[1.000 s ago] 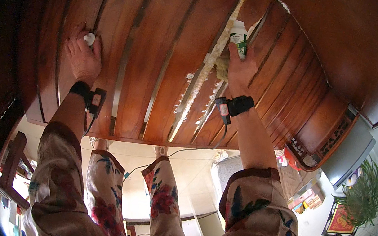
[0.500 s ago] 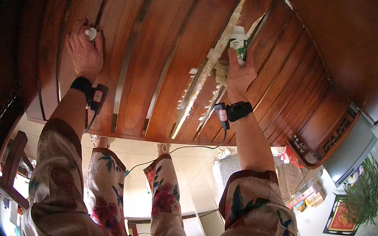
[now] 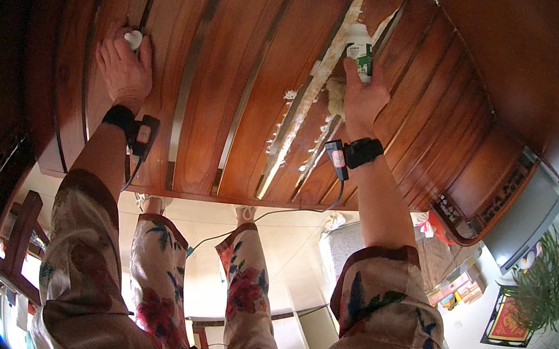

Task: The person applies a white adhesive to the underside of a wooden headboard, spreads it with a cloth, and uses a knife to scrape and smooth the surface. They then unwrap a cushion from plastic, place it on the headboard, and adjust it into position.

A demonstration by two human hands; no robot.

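My right hand (image 3: 365, 101) is closed around a white bottle (image 3: 358, 51) with a green and white label, its top end pointing away from me. A tan, fuzzy clump (image 3: 335, 97) lies on the slats beside that hand, partly hidden by it. On the left, my left hand (image 3: 124, 71) pinches a small white cap (image 3: 133, 39) between thumb and fingers, low over the wood. Both hands are above a reddish-brown slatted wooden surface (image 3: 216, 88). White, crumbly residue (image 3: 289, 137) runs along slat edges and gaps near the right hand.
A black strap with a small cabled device (image 3: 146, 136) is on my left wrist, and a similar device (image 3: 336, 155) on my right. The cable (image 3: 274, 217) hangs between them. A wooden panel (image 3: 521, 58) rises at the right, with a screen (image 3: 523, 224) and plant (image 3: 545, 276) beyond.
My right hand has moved slightly away from me with the bottle, which now tilts a little differently. My left hand has shifted slightly left and away, still holding the cap.
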